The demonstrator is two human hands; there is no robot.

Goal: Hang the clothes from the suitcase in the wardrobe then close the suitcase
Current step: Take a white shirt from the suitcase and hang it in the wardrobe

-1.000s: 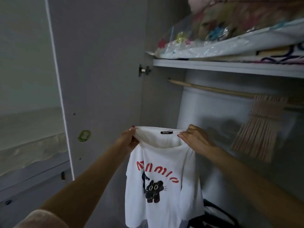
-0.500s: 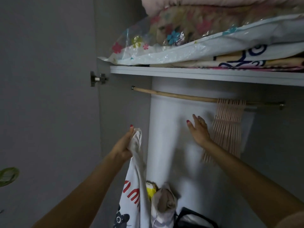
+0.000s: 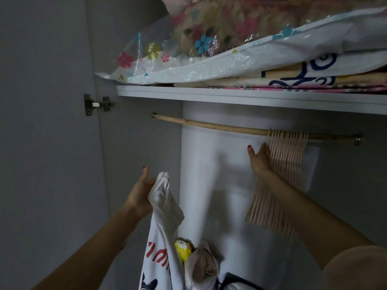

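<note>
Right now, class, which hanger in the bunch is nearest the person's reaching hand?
The leftmost pink hanger on the wooden rail: it sits beside the right hand's fingertips.

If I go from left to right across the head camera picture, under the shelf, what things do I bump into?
Door hinge → left hand → white T-shirt it grips → right hand → bunch of pink hangers on the wooden rail → the rail's right end bracket.
</note>
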